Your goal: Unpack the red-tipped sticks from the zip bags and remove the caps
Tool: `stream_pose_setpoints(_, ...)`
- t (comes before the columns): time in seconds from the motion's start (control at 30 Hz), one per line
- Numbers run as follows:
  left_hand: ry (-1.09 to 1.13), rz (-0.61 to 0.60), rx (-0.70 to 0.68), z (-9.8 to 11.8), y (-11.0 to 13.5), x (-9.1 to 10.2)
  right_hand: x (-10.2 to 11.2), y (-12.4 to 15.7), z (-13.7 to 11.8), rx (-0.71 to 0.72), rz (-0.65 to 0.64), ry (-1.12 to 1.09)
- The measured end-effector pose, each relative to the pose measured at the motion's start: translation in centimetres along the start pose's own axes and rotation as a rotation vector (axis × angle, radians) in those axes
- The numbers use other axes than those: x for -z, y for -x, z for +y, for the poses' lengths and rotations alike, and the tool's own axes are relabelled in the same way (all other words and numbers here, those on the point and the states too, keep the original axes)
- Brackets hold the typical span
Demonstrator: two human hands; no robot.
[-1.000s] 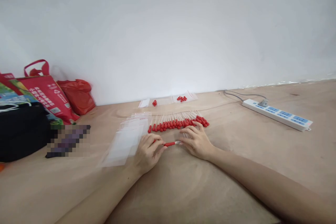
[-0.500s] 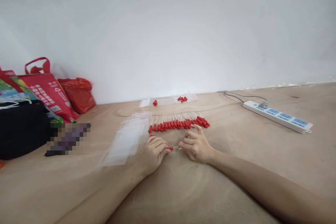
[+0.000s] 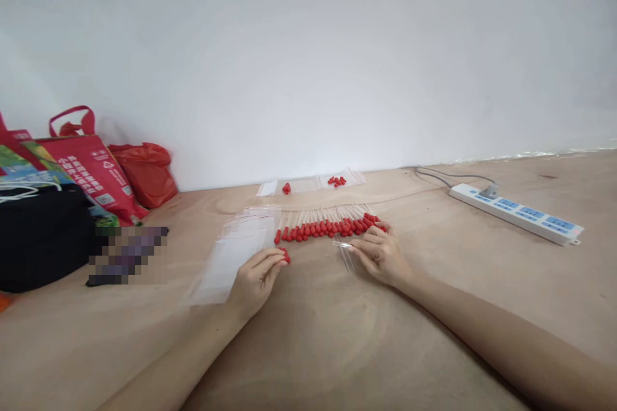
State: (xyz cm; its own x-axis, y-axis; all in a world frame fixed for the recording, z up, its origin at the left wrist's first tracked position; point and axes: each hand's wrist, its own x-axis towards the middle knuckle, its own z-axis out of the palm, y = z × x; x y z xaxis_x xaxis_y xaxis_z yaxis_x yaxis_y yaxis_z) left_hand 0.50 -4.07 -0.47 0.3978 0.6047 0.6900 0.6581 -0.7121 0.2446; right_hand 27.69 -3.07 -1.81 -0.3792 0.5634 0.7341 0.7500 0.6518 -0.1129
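Observation:
My left hand rests on the wooden surface with its fingertips pinched on a small red rubber bulb. My right hand pinches a thin clear glass tube, held apart from the bulb. A few more loose clear tubes lie just below it. Behind both hands is a row of several droppers with red bulbs, their tubes pointing away. A stack of clear zip bags lies beside my left hand.
Small clear bags with red bulbs lie near the white wall. A white power strip with its cable sits at the right. At the left stand a red shopping bag, a red plastic bag and a black bag.
Both hands held one dropper together before. Now they have moved apart: the left hand keeps the red bulb, and the right has drawn the clear tube off to the right.

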Motion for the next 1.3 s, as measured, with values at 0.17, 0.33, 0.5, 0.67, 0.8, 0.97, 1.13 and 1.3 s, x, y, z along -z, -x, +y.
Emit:
stream_pose_setpoints(0.17, -0.123, 0.135, 0.216, -0.8, -0.6, 0.5, -0.5, -0.2, 0.0, -0.120, -0.042, 0.024)
stream_pose_setpoints(0.33, -0.095, 0.102, 0.325, -1.7, -0.7, 0.4, 0.0, 0.0, 0.4, -0.123, -0.070, 0.090)
stream_pose_setpoints(0.5, -0.092, 0.030, 0.261, -1.0, -0.9, -0.4, 0.2, 0.0, 0.5, -0.076, -0.108, 0.144)
stream_pose_setpoints(0.67, -0.157, -0.097, 0.123, -0.6, -1.2, -1.1, -0.4, 0.1, 0.2, -0.044, -0.129, 0.162)
stream_pose_setpoints(0.8, -0.126, -0.136, 0.118, -0.7, -1.1, -1.3, -0.7, 0.1, -0.3, -0.031, -0.178, 0.158)
stream_pose_setpoints(0.97, -0.062, -0.175, 0.073, -1.0, -1.0, -1.2, -0.3, -0.2, -0.9, -0.034, -0.238, 0.132)
stream_pose_setpoints(1.13, -0.053, -0.208, 0.023, -1.3, -1.0, -1.0, 0.2, -0.3, -1.0, -0.029, -0.292, 0.091)
stream_pose_setpoints(1.3, -0.067, -0.272, -0.015, -1.3, -1.1, -0.7, 0.4, -0.2, -0.8, -0.025, -0.355, 0.067)
